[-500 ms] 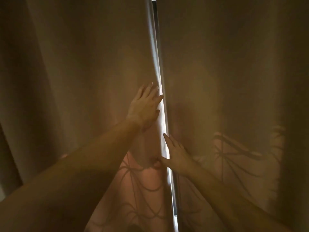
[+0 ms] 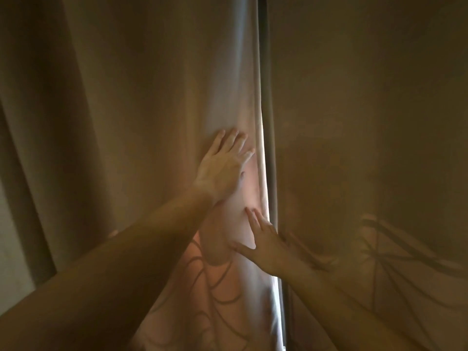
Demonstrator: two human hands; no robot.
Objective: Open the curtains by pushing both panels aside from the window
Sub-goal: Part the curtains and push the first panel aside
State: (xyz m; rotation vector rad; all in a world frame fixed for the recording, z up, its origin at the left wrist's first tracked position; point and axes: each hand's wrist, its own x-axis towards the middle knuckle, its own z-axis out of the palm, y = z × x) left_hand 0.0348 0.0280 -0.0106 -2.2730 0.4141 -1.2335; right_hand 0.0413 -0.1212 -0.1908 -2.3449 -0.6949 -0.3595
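Two tan curtain panels hang shut in front of me, with a thin bright slit of daylight (image 2: pixel 266 178) between them. My left hand (image 2: pixel 222 168) lies flat, fingers spread, on the left panel (image 2: pixel 141 122) just beside its inner edge. Lower down, my right hand (image 2: pixel 268 240) reaches into the slit. Its index and middle fingers point up against the left panel's lit edge, its thumb sticks out to the left, and its outer fingers are hidden behind the edge of the right panel (image 2: pixel 367 148). Neither hand visibly bunches any cloth.
A dark vertical window frame bar (image 2: pixel 263 34) shows through the slit at the top. Shadows of curved grille lines fall on the lower parts of both panels. A strip of pale wall (image 2: pixel 10 249) shows at the far left, beside the left panel's folds.
My right hand has slid left across the slit, and its outer fingers have slipped behind the right panel's edge. My left hand now sits slightly further in from the left panel's edge.
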